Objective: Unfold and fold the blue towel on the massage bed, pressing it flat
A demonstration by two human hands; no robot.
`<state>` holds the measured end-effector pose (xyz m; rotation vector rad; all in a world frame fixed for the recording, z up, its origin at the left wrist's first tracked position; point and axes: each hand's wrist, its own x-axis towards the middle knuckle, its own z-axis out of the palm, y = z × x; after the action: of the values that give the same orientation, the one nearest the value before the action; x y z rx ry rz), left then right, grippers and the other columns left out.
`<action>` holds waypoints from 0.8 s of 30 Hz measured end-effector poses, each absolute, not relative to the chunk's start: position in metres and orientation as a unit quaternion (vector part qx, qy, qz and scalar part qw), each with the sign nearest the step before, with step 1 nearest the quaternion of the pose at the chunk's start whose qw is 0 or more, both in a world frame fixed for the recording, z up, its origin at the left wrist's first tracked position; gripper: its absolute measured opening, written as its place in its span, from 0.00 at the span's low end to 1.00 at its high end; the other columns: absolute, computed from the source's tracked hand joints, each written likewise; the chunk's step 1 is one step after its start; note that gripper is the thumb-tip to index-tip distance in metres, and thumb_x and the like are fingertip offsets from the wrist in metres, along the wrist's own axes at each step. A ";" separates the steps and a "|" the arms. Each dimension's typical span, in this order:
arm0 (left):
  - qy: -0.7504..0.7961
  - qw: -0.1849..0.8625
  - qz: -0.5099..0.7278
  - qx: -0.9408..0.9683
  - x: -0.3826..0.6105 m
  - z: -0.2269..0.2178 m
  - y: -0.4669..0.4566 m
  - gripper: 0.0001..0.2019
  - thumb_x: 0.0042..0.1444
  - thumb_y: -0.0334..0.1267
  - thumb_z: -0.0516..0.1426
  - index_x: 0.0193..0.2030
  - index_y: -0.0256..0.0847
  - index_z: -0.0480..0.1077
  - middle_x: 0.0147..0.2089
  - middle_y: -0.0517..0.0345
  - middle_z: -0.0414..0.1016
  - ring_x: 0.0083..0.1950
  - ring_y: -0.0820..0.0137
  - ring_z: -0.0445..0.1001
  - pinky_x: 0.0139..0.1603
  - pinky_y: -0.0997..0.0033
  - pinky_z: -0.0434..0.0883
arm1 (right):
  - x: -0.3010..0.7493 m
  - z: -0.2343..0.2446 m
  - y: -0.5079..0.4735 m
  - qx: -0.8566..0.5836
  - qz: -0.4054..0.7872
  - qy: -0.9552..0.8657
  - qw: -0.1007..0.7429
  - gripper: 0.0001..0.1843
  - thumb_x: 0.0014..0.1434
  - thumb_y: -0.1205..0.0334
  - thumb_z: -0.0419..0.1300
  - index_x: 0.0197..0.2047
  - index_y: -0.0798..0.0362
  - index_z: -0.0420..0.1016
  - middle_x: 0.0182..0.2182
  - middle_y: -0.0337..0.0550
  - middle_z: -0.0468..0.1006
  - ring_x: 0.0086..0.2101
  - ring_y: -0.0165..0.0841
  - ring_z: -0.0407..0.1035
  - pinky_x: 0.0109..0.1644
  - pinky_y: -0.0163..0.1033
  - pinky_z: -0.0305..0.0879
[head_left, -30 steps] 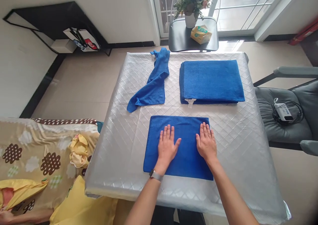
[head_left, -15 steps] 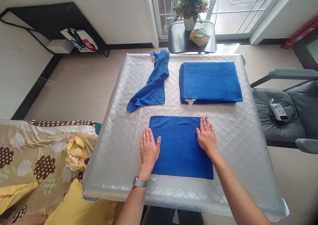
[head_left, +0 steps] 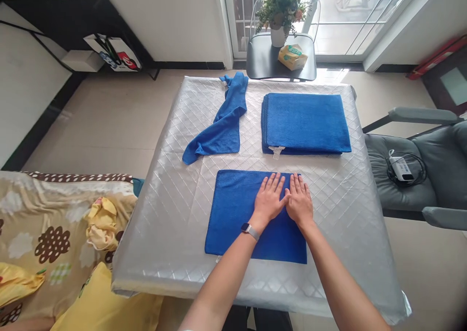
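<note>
A folded blue towel (head_left: pixel 233 214) lies flat near the front of the table, a white label showing at its lower left. My left hand (head_left: pixel 269 198) rests palm down on its right half, fingers stretched out. Right beside it, my right hand (head_left: pixel 299 202) lies flat over the towel's right edge, and the two thumbs meet. Behind them sits a neat stack of folded blue towels (head_left: pixel 306 121) with a label at its front corner. A loose, crumpled blue towel (head_left: pixel 226 119) lies to the left of that stack.
A silver quilted cloth (head_left: pixel 164 214) covers the table. Beyond it, a chair (head_left: pixel 257 63) holds a potted plant (head_left: pixel 279 17) and a yellow tissue pack (head_left: pixel 292 57). An armchair (head_left: pixel 404 141) with a cabled device stands right; a patterned bed (head_left: pixel 22 243) is at left.
My left hand has slid right across the towel, from its left edge to beside my right hand. My right hand stays flat at the right edge. The camera view has shifted slightly.
</note>
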<state>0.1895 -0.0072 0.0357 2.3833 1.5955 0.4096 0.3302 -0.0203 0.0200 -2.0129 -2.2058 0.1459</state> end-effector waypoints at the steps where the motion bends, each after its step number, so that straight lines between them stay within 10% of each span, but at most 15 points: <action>1: 0.555 0.118 0.135 0.812 0.175 0.035 -0.009 0.34 0.71 0.56 0.43 0.77 0.37 0.51 0.79 0.48 0.50 0.80 0.61 0.46 0.79 0.52 0.49 | 0.329 0.021 -0.020 -0.675 0.051 -0.732 0.079 0.33 0.74 0.58 0.39 0.78 0.61 0.43 0.75 0.53 0.51 0.74 0.40 0.41 0.76 0.52 0.43; 24: 0.682 0.071 0.127 0.716 0.022 0.026 -0.013 0.37 0.71 0.55 0.43 0.78 0.30 0.44 0.80 0.38 0.43 0.80 0.55 0.43 0.78 0.46 0.50 | 0.328 0.019 -0.018 -0.688 0.040 -0.719 0.088 0.35 0.74 0.56 0.41 0.79 0.58 0.39 0.75 0.51 0.51 0.73 0.39 0.44 0.75 0.51 0.46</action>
<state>0.0216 -0.0129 0.0255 2.1532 2.0516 0.3820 0.3283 -0.0182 0.0188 -2.0485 -2.1407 0.1179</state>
